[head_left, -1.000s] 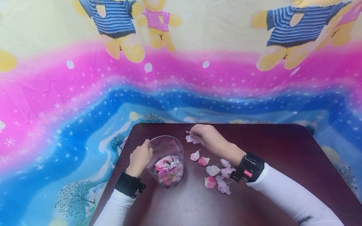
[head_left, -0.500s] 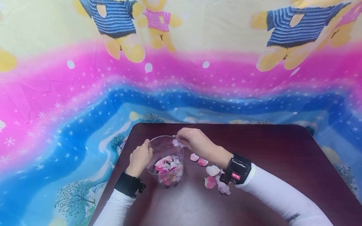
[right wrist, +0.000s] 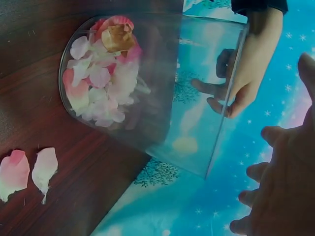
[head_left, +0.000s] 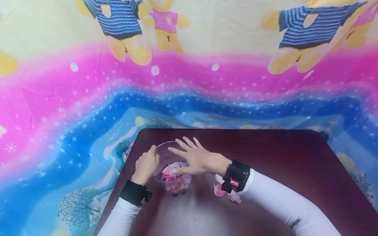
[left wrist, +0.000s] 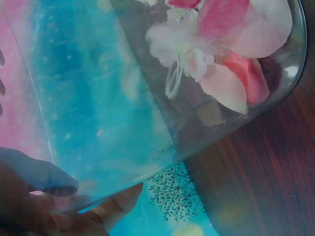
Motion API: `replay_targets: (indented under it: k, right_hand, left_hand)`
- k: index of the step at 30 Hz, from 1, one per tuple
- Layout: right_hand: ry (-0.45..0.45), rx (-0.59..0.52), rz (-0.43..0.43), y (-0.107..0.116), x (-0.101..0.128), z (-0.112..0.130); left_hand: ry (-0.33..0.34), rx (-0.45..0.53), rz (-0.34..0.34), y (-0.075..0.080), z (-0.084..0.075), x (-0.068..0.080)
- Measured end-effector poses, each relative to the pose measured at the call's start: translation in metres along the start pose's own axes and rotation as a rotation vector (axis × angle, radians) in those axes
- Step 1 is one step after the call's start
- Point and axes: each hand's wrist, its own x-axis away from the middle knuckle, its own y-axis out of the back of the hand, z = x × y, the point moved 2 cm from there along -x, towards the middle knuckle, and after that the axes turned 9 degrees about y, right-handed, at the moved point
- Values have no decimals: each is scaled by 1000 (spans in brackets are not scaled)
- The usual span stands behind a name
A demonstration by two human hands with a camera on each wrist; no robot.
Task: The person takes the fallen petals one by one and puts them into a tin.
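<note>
A clear tumbler-shaped container (head_left: 165, 155) stands on the table, with pink and white flower petals (head_left: 174, 185) heaped at its bottom. Its upper left wall is pinched by my left hand (head_left: 145, 165); in the left wrist view, thumb and fingers (left wrist: 115, 206) lie on either side of the clear wall. Over the container's right rim, my right hand (head_left: 198, 160) has its fingers spread and holds nothing. A white blossom (left wrist: 172, 46) with a small loop-like stem shows through the wall. In the right wrist view, a brownish-gold petal (right wrist: 118, 38) lies among the others.
Right of the container, a pink petal (head_left: 219, 190), a white petal (head_left: 219, 178) and a lilac blossom (head_left: 234, 196) lie on the dark wooden table (head_left: 280, 157), partly under the right wrist. A cartoon-printed cloth (head_left: 189, 78) hangs behind the table.
My right hand has carried a pale blossom leftward from the table to the container and let it go there, its fingers now spread. The left hand and container have stayed in place.
</note>
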Motion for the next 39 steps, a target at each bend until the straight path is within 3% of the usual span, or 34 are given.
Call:
replay_targets:
  k: [12,25,39]
  right_hand:
    - [-13,15,-5,5,5,-4]
    - [-33,-1,-72,9,18,-18]
    - [-118,-1,-110,-2,60,-59]
  left_hand:
    - [11,-7,-3,0,-2,0]
    - [4,7,-10,1,-1,0]
    - [-7,11,-11,1,0,1]
